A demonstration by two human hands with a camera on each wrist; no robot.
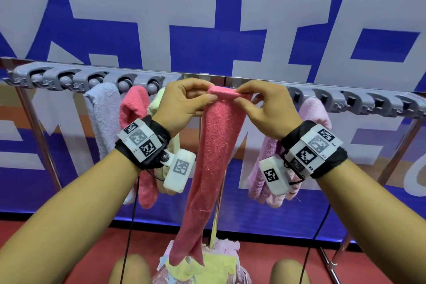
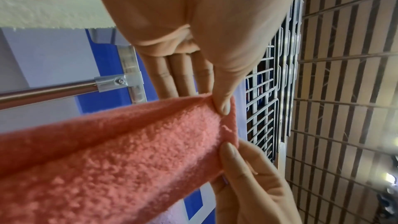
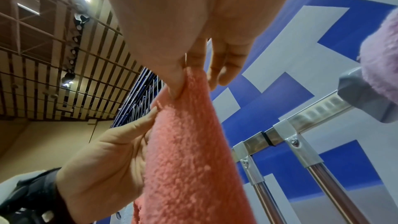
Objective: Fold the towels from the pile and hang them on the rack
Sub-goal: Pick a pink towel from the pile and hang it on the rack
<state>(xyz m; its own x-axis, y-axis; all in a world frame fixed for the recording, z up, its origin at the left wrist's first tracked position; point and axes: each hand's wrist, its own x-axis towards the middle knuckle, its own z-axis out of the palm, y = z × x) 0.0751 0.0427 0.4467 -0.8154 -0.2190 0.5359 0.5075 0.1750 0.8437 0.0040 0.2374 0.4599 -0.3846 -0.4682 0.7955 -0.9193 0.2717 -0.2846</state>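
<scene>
Both hands, left (image 1: 182, 104) and right (image 1: 265, 108), pinch the folded pink towel (image 1: 214, 145) in a tight grip before the rack (image 1: 368, 101).

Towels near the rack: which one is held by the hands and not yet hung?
The long coral-pink towel in the middle. Both hands pinch its top edge, left hand and right hand; the other towels hang from the rack.

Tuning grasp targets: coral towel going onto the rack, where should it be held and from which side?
Hold the coral towel at its folded top edge, one corner each, as the left hand and right hand pinch it now. Come from the front, thumbs facing the person. It hangs as a narrow strip, so the top fold stays taut and free to meet the rack.
</scene>
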